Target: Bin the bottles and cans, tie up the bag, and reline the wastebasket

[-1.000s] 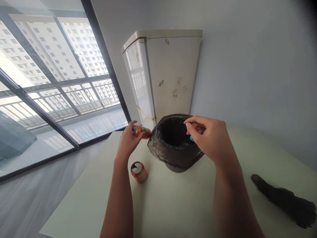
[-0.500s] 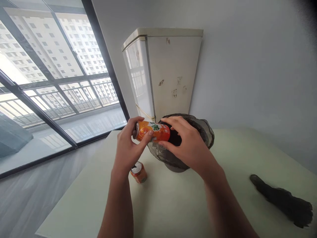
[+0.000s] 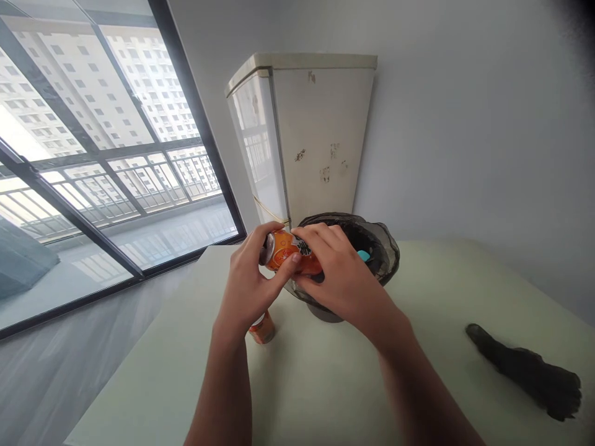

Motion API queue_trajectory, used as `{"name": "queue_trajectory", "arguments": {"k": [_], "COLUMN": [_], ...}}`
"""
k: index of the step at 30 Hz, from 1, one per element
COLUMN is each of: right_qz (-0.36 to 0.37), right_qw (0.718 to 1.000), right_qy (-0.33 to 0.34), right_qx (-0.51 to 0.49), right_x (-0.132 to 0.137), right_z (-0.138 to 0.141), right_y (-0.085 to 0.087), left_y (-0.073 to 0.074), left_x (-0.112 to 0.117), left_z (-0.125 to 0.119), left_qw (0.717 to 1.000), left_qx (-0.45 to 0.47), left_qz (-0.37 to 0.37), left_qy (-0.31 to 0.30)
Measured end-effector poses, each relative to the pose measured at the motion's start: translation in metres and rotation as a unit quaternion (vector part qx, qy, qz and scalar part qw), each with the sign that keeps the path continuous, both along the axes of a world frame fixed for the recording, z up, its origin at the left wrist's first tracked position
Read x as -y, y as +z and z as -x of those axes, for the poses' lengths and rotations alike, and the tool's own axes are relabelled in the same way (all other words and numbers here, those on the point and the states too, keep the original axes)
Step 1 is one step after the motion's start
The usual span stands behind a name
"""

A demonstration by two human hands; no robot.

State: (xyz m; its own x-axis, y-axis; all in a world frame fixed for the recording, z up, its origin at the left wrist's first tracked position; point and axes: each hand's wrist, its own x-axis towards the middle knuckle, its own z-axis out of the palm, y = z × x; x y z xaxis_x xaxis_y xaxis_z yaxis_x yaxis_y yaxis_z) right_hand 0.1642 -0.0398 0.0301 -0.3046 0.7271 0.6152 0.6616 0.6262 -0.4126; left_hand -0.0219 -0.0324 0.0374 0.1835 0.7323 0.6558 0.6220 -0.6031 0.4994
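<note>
Just above the near-left rim of the lined bin [image 3: 388,248], holds an orange can [image 3: 283,253] sideways, gripped at its top by the left hand [image 3: 246,286] and round its body by the right hand [image 3: 343,280]. Best, probably, to grip firmly and squarely over the bin.

I can read no writing clearly here. The orange can [image 3: 283,253] in my grip bears a white patch with dark marks, perhaps characters of a brand, but it is half covered and too blurred to read.
</note>
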Motion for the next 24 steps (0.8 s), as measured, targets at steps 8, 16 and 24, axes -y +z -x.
{"name": "queue_trajectory", "arguments": {"k": [8, 16, 24], "right_qz": [-0.015, 0.015, 0.069], "right_qw": [1.000, 0.988, 0.988], "right_qy": [0.001, -0.142, -0.132], "right_qx": [-0.015, -0.051, -0.050], "right_x": [0.002, -0.010, -0.019], "right_z": [-0.002, -0.016, -0.021], "right_y": [0.004, 0.000, -0.005], "left_y": [0.001, 0.004, 0.004], "left_x": [0.000, -0.001, -0.002], "left_z": [0.002, 0.011, 0.014], "left_qw": [0.999, 0.989, 0.987], "left_qx": [0.034, 0.143, 0.149], "left_qz": [0.009, 0.029, 0.044], "left_qy": [-0.028, -0.012, 0.028]}}
